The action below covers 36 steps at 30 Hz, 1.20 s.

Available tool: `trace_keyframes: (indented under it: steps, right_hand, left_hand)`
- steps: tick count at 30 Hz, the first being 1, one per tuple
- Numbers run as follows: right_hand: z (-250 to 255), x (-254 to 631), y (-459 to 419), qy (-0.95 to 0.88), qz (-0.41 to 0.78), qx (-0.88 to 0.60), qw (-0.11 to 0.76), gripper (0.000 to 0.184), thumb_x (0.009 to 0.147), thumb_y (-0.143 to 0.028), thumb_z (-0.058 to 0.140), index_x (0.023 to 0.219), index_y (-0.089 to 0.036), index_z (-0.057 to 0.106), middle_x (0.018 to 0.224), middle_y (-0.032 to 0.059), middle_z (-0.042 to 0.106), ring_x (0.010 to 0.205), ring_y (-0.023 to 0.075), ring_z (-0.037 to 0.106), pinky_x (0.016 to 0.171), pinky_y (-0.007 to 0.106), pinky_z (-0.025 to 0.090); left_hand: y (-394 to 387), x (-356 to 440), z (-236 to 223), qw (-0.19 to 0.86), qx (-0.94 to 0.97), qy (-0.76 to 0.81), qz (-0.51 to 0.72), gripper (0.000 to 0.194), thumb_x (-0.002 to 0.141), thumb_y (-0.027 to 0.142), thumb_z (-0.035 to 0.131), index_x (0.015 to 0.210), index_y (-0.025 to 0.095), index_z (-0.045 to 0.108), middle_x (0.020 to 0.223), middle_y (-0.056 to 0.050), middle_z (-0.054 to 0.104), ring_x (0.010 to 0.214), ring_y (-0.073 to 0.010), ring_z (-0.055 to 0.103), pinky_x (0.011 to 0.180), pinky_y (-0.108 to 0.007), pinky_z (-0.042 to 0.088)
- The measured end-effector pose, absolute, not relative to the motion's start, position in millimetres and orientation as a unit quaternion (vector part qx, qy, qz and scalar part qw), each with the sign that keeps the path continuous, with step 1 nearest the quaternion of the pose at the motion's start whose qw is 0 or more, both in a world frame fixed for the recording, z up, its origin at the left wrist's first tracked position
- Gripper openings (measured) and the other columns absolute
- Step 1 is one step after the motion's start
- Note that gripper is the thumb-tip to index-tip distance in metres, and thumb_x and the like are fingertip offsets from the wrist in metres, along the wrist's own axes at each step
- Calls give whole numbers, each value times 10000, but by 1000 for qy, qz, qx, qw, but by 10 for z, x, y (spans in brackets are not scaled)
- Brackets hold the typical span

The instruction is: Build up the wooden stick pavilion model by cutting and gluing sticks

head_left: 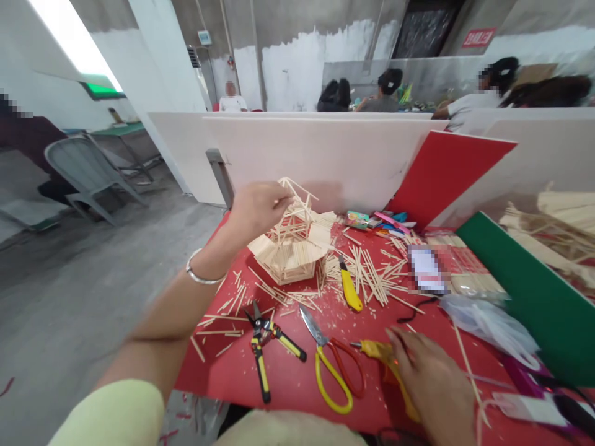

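Observation:
My left hand [260, 209] is closed at the top of a small model house made of thin wooden sticks [292, 254]. Its fingertips pinch the upper stick frame; the exact stick is hidden. The model has slatted roof panels flaring around its lower tier. Lower right, my right hand [430, 378] curls over the back of a yellow hot glue gun [379, 352], whose nozzle points left. Part of its handle shows beside the fingers. Scissors with one red and one yellow handle [332, 365] lie left of the glue gun. Yellow-and-black pruning snips [267, 337] rest farther left.
Loose sticks [369, 275] and a yellow utility knife [349, 288] lie right of the model. Farther right are a phone [426, 269], a plastic bag [493, 325] and a green board [530, 297]. A white partition [302, 139] stands behind; people sit beyond it.

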State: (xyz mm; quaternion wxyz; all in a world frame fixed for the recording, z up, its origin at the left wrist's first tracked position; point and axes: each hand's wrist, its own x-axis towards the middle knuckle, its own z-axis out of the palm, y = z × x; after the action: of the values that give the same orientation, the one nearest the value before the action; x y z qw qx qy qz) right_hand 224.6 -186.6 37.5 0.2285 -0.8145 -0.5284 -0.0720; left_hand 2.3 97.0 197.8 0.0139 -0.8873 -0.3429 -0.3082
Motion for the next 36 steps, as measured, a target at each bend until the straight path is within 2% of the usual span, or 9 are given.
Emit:
trace_keyframes:
  steps: [3,7,10,13,18,26,36]
  right_hand:
    - [841,2082,-1323,-635,-147,-697,299,316,961,-395,473,1013,-259,753,854,71,712,806,214,625,747,346,473]
    - [1356,1824,-401,-710,-254,-588,292,220,984,-281,525,1060,-289,731,931,34,718,922,195,577,847,346,417]
    - [1481,1718,207,-723,-329,-538,282,176,971,-243,570,1069,-269,715,1081,24,717,1036,209,526,901,368,357]
    - [1419,1710,557,-745,-338,-509,267,157,946,-262,623,1080,-262,706,1113,35,707,1059,229,497,911,395,321]
    - [1295,1744,673,-764,-322,-493,263,124,960,-254,599,1011,-282,709,1016,29,718,1042,241,491,916,423,303]
    - [1283,1764,697,-757,-306,-507,277,138,985,-266,559,1014,-292,691,1019,15,713,1026,236,500,903,431,313]
    - [1311,1724,675,-753,-320,-519,249,154,992,-256,532,1000,-272,685,978,35,704,1019,249,483,887,436,312]
  left_hand:
    - [971,-210,1761,-7,-809,-386,-444,311,969,356,473,963,211,749,828,-57,700,730,-152,597,660,-296,424]
    - [1035,-338,1239,-52,-758,-429,-488,302,965,388,504,1045,199,725,868,-53,708,711,-138,578,641,-261,450]
    - [1074,-278,962,-123,-749,-413,-503,285,953,388,537,1057,196,719,998,-61,723,634,-103,533,605,-241,457]
    - [1114,-178,853,-183,-733,-373,-539,258,885,383,650,1048,201,736,1060,-71,719,565,-77,483,561,-232,450]
    - [1189,-68,808,-223,-722,-345,-557,225,805,335,736,985,202,764,1043,-73,724,513,-56,442,501,-224,419]
    - [1177,-18,784,-221,-721,-350,-555,178,835,283,683,954,192,779,824,-31,726,508,-69,477,496,-216,403]
    - [1151,-20,827,-208,-727,-358,-548,141,823,238,670,908,179,764,779,-18,697,517,-75,467,515,-226,397]
